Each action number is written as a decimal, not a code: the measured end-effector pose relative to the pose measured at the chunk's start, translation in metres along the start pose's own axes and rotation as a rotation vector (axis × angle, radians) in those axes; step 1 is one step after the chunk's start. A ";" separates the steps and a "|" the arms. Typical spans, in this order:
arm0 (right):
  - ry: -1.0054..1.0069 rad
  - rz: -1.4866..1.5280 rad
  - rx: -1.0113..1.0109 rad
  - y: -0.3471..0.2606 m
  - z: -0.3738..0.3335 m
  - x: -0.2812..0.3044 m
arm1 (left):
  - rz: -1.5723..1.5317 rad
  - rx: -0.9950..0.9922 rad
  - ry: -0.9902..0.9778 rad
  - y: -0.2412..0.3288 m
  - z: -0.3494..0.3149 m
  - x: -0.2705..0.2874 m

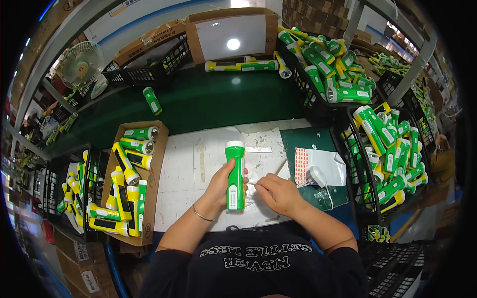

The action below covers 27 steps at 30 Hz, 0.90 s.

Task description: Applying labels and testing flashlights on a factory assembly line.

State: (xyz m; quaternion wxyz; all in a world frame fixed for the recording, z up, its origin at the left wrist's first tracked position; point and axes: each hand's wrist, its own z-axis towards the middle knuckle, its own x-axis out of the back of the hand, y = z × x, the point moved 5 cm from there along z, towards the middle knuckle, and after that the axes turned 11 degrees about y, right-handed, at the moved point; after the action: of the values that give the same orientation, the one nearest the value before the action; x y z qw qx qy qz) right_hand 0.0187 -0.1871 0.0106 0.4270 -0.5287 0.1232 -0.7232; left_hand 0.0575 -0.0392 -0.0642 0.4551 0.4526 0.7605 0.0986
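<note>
My left hand (222, 185) is wrapped round a green flashlight (235, 174) with a white head, held over the middle of the worktable with its head pointing away from me. A bright round light spot (233, 44) shows on the white sheet (218, 35) fixed to the cardboard box at the back. Just right of the flashlight, my right hand (280, 193) is closed in a pinch. A small pale tip shows at its fingers, too small to name. Beside that hand lies a white charger (316, 176) with a white cable.
At my left stand a cardboard tray (160, 149) and a black crate (51, 184), both with green and yellow flashlights. Black crates (349, 169) heaped with flashlights line the right. One green flashlight (152, 101) lies on the green belt (198, 99); several more lie before the box.
</note>
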 end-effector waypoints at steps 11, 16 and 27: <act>0.044 -0.325 0.394 -0.025 0.012 -0.014 | 0.462 -0.495 -0.035 0.011 -0.013 -0.016; -0.122 -0.133 0.515 -0.046 -0.001 -0.006 | 0.346 -0.410 -0.038 0.013 -0.025 -0.014; 0.121 0.114 0.025 -0.005 0.015 -0.020 | 0.454 -0.426 -0.060 0.016 -0.028 -0.014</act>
State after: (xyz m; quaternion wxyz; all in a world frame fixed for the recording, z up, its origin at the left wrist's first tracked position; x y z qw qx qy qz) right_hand 0.0308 -0.1649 0.0068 0.4658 -0.4706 0.1697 -0.7299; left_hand 0.0475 -0.0338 -0.0310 0.5280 0.5083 0.5884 0.3415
